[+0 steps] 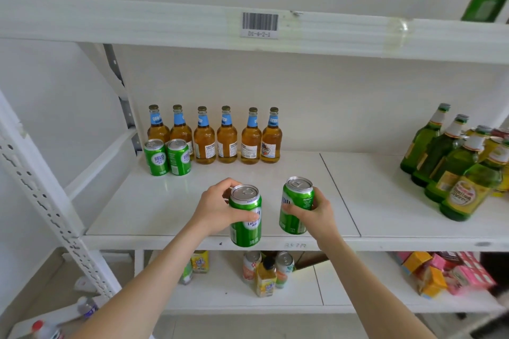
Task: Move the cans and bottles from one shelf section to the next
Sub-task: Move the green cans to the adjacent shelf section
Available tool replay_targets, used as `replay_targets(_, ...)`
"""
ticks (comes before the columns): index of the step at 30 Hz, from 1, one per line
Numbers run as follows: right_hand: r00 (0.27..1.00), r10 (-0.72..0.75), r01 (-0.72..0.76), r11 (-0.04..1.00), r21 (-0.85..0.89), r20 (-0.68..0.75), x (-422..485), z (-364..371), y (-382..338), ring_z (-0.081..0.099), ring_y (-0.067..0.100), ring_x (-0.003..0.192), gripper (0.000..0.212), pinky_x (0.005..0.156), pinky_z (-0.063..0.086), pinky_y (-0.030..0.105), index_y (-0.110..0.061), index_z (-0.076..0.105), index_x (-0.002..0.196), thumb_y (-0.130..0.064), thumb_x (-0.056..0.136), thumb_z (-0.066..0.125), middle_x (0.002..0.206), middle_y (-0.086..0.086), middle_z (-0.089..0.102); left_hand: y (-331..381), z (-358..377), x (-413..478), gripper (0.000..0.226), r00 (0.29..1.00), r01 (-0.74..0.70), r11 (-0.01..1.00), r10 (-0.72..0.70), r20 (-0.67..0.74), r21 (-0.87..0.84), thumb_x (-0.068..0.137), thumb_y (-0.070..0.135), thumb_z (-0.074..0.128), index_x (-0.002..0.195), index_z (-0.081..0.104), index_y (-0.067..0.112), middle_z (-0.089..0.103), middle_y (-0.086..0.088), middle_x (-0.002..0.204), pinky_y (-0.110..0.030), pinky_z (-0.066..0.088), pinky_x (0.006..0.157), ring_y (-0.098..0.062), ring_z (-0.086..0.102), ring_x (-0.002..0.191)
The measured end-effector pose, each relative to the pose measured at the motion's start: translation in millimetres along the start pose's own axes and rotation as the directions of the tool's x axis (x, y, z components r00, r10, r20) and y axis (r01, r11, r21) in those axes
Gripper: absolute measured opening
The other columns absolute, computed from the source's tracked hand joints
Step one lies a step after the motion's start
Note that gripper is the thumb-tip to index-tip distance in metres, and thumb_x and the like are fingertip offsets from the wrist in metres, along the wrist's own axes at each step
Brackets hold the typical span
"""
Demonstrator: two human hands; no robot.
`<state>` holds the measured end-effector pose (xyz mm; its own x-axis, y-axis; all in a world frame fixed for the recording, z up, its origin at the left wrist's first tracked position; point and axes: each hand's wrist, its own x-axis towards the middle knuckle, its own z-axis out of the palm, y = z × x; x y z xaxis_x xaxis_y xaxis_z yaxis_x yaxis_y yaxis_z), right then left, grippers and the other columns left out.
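Left hand (217,208) grips left can (246,219), right hand (316,213) grips right can (296,205). Behind: 2 standing cans (156,158), 6 amber bottles (204,142).

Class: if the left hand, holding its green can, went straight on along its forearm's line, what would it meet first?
Probably the rightmost amber bottle at the back; the left hand has bare shelf before it. Depth is unclear: its green can may pass close to the other held can.

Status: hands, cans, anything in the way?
Left hand grips left can, right hand grips right can. Both at shelf front edge. Nothing between them and two shelved cans.
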<state>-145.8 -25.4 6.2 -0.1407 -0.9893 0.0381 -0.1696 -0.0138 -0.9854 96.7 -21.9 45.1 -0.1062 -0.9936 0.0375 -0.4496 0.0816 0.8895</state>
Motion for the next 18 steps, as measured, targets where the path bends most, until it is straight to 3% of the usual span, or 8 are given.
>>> replay_targets(9, 1.000, 0.002, -0.002, 1.000, -0.015, -0.016, -18, -98, 13, 0.066, 0.005, 0.087, 0.047, 0.064, 0.047, 0.019, -0.035, 0.061, 0.100, -0.021, 0.064, 0.088, 0.094, -0.012, 0.071, 40, 86, -17, 0.060, 1.000, -0.015, 1.000, 0.015, 0.010, -0.001, 0.044, 0.044, 0.089, 0.095, 0.063, 0.031, 0.071, 0.011, 0.098, -0.035, 0.058, 0.078, -0.008, 0.065, 0.094)
replay_targets(18, 0.996, 0.037, -0.036, 0.999, 0.023, -0.078, 10, -176, 38, 0.067, 0.003, 0.080, 0.045, 0.062, 0.048, 0.017, -0.034, 0.062, 0.098, -0.019, 0.064, 0.088, 0.087, -0.013, 0.072, 71, 161, 27, 0.059, 0.996, -0.063, 0.998, 0.062, 0.066, 0.017, 0.042, 0.046, 0.089, 0.093, 0.062, 0.033, 0.070, 0.015, 0.094, -0.025, 0.055, 0.071, -0.003, 0.065, 0.090)
